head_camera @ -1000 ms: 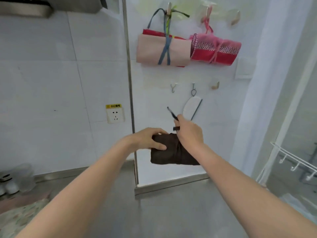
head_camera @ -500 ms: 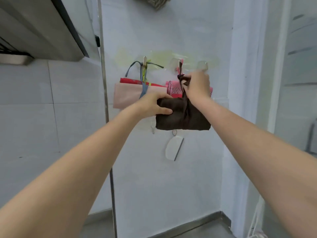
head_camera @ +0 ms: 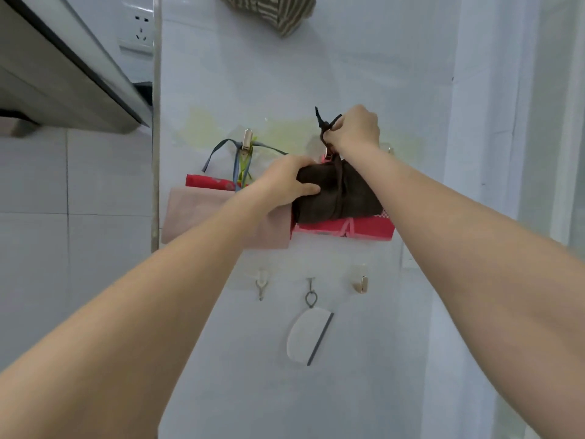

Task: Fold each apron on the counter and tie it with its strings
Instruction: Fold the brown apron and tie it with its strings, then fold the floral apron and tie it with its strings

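A folded dark brown apron bundle (head_camera: 335, 198) is held up against the white wall, tied round its middle with its own dark string (head_camera: 323, 122). My left hand (head_camera: 285, 182) grips the bundle's left end. My right hand (head_camera: 356, 128) pinches the knotted string above it, near a wall hook. Behind the brown bundle hangs a pink-and-red folded apron (head_camera: 345, 229). To the left a beige folded apron (head_camera: 221, 220) with a red layer hangs from a hook (head_camera: 247, 139) by blue strings.
A lower row of hooks (head_camera: 261, 283) carries a white scraper (head_camera: 308, 335). A range hood (head_camera: 63, 74) juts out at upper left, with a socket (head_camera: 139, 30) beside it. A striped cloth (head_camera: 275, 14) hangs at the top. A metal strip (head_camera: 155, 122) divides the walls.
Both hands have lifted the brown bundle from just above the counter up to the top row of hooks. My right hand with the string has risen above the bundle.
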Demonstrator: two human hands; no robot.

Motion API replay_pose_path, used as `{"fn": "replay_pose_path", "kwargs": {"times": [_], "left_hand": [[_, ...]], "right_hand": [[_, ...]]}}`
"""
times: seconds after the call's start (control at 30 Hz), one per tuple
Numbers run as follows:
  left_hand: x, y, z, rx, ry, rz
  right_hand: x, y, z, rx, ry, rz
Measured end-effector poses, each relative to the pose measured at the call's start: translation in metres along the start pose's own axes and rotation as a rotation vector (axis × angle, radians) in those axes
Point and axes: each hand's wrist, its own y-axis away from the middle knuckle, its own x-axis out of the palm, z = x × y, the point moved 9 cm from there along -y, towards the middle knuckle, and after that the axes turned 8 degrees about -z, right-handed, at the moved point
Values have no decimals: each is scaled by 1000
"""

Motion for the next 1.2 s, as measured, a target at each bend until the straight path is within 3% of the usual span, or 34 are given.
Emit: {"fn": "replay_pose_path", "kwargs": {"times": [0.2,0.37,0.5,0.6,0.67,0.8,0.87,1.03,1.13,1.2], "left_hand": [[9,6,2,53,-63,28],[21,12,-4,161,-395,45],[31,12,-13,270,-679,-6],[37,14,-13,264,-785,-21],[31,20,-15,255,-782,-105],[-4,63,-20,350,-587,-481],[-28,96,-11,378,-445,-627],[-75,203,72,210,-394,-639],[-101,291,145,60,-506,-518],[-119,355,196,-60,-616,-340]], "right_hand": [[29,9,0,-107,178,164],[3,39,-30,-118,-26,-6],[10,85,-56,-311,203,-59],[21,91,-61,-345,244,-65],[18,90,-55,-329,213,-121],[-14,122,-13,-399,-66,-395],[-20,150,22,-463,-223,-438],[22,252,115,-597,-465,-255],[83,344,162,-603,-556,57],[134,414,189,-558,-497,314]]}}
